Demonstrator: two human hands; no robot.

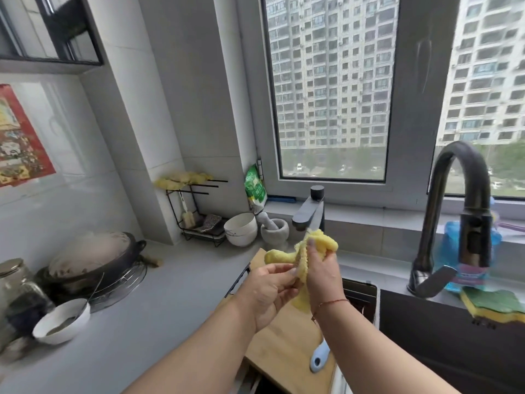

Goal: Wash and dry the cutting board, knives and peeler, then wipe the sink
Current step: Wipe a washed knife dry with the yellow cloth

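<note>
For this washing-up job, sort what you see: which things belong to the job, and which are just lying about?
In the job: yellow cloth, knife, cutting board, blue-handled tool, sink.

Lying about: mortar and pestle, white bowls, clay pot, brush rack.

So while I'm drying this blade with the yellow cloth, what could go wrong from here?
1. The knife tip pokes out above the yellow cloth, and your right hand wraps the cloth around the blade, so a slip could cut your fingers.
2. Your left hand only pinches the lower end, so a wet knife might slide free.
3. The blue-handled tool lies near the cutting board edge and could get knocked off.
</note>
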